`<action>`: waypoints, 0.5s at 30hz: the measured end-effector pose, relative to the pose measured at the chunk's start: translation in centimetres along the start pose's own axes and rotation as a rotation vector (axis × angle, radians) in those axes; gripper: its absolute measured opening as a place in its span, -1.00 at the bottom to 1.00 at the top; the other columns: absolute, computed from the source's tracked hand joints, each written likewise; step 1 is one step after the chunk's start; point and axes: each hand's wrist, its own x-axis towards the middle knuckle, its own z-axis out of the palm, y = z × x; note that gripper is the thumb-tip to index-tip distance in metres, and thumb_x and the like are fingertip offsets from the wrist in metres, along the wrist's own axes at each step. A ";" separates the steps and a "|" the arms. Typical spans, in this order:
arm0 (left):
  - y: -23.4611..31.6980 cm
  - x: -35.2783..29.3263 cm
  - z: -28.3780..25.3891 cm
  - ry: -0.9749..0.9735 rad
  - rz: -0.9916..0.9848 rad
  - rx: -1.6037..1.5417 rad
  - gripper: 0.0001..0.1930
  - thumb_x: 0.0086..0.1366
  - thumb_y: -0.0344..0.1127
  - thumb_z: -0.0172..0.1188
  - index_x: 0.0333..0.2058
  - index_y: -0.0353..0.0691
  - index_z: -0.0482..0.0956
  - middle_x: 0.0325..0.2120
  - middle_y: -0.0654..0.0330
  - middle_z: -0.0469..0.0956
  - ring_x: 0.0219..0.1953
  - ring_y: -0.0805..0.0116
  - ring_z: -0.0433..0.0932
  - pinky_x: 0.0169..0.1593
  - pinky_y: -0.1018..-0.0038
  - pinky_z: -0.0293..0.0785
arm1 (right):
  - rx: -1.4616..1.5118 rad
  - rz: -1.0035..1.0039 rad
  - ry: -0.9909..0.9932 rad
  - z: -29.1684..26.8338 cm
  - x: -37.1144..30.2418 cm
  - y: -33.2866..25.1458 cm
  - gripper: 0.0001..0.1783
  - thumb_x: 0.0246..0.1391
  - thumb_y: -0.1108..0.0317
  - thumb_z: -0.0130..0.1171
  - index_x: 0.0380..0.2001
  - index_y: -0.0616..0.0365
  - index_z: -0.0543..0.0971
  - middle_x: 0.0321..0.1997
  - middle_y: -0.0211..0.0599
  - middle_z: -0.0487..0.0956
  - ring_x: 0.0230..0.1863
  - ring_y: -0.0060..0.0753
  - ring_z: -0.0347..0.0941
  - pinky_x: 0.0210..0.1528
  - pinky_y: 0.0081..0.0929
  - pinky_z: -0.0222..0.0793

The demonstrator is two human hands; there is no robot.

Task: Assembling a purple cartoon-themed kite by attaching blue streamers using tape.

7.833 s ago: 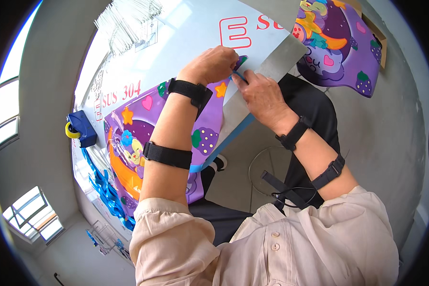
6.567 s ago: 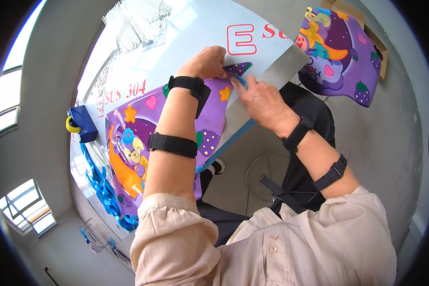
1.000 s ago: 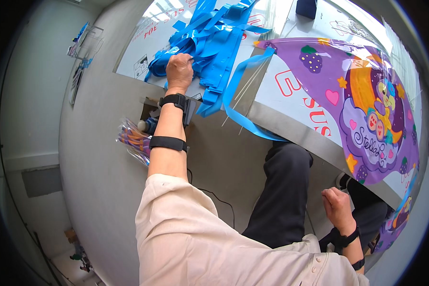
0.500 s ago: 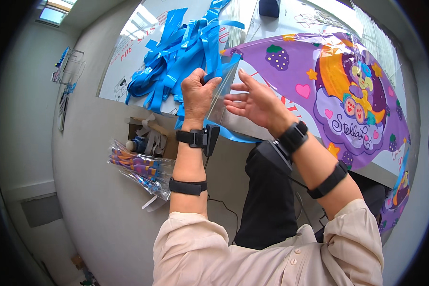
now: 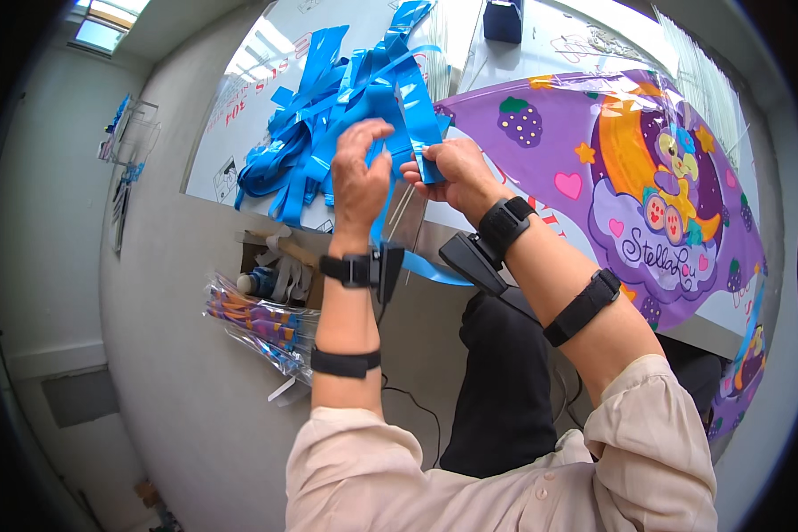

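The right hand (image 5: pixel 459 175) pinches the end of a blue strip (image 5: pixel 424 124), which extends toward 12 o'clock. The left hand (image 5: pixel 360 184), at 9 o'clock, has its fingers apart near the pile (image 5: pixel 312 133). The purple sheet (image 5: pixel 550 146) lies at 3 o'clock. The strip appears light, limp and slippery; grip flat near its end.

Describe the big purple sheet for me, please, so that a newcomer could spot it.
On the table, find the heap of blue strips at the left. Right of it lies the sheet, broad, with an orange moon. Unlike the similar purple piece at the lower right, it lies mostly on the table.
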 end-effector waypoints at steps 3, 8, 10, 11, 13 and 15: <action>-6.3 5.0 2.0 -0.068 0.238 0.536 -0.46 0.03 -0.48 0.03 0.08 -0.22 0.31 0.12 0.00 0.25 0.21 0.01 0.14 0.25 0.23 0.04 | -0.048 0.041 -0.069 0.0 -0.5 0.4 -0.82 0.13 0.47 -0.18 -0.29 0.38 0.36 -0.43 -0.04 0.57 -0.57 -0.39 0.51 -0.63 -0.50 0.38; -12.2 11.5 5.7 -0.477 -0.058 0.362 -0.42 0.17 -0.21 -0.03 0.19 -0.04 0.16 0.20 0.08 0.15 0.26 0.03 0.05 0.26 0.14 0.00 | -0.074 -0.002 -0.111 -0.6 -1.3 0.4 -0.84 0.14 0.46 -0.16 -0.32 0.36 0.37 -0.47 -0.03 0.57 -0.57 -0.39 0.51 -0.66 -0.55 0.35; -11.1 11.8 8.6 -0.595 -0.327 0.608 -0.31 0.16 0.10 -0.03 0.23 0.05 0.08 0.28 0.13 -0.04 0.31 0.05 -0.10 0.19 -0.17 -0.06 | -0.166 0.043 -0.155 -2.2 -1.6 0.7 -0.86 0.13 0.47 -0.14 -0.34 0.35 0.37 -0.50 -0.03 0.56 -0.60 -0.39 0.50 -0.67 -0.55 0.34; -12.1 11.8 8.5 -0.550 -0.328 0.594 -0.31 0.15 0.13 -0.03 0.23 0.06 0.09 0.28 0.14 -0.07 0.32 0.06 -0.13 0.17 -0.22 -0.09 | -0.182 0.090 -0.186 -2.0 -2.8 1.2 -0.87 0.12 0.48 -0.12 -0.36 0.35 0.38 -0.51 -0.02 0.56 -0.63 -0.40 0.49 -0.69 -0.57 0.31; -12.9 11.6 8.8 -0.453 -0.357 0.500 -0.34 0.15 0.18 -0.06 0.21 0.12 0.13 0.28 0.17 -0.06 0.32 0.04 -0.15 0.15 -0.29 -0.15 | -0.241 0.166 -0.312 -2.7 -4.9 2.6 -0.85 0.09 0.45 -0.10 -0.39 0.33 0.41 -0.55 -0.08 0.56 -0.66 -0.46 0.47 -0.69 -0.61 0.28; -13.0 12.8 8.9 -0.487 -0.380 0.455 -0.35 0.16 0.17 -0.07 0.21 0.12 0.15 0.28 0.18 -0.06 0.32 0.04 -0.16 0.15 -0.29 -0.16 | -0.309 0.228 -0.392 -3.5 -9.0 3.2 -0.81 0.09 0.37 -0.05 -0.38 0.30 0.46 -0.59 -0.19 0.55 -0.68 -0.54 0.45 -0.62 -0.66 0.31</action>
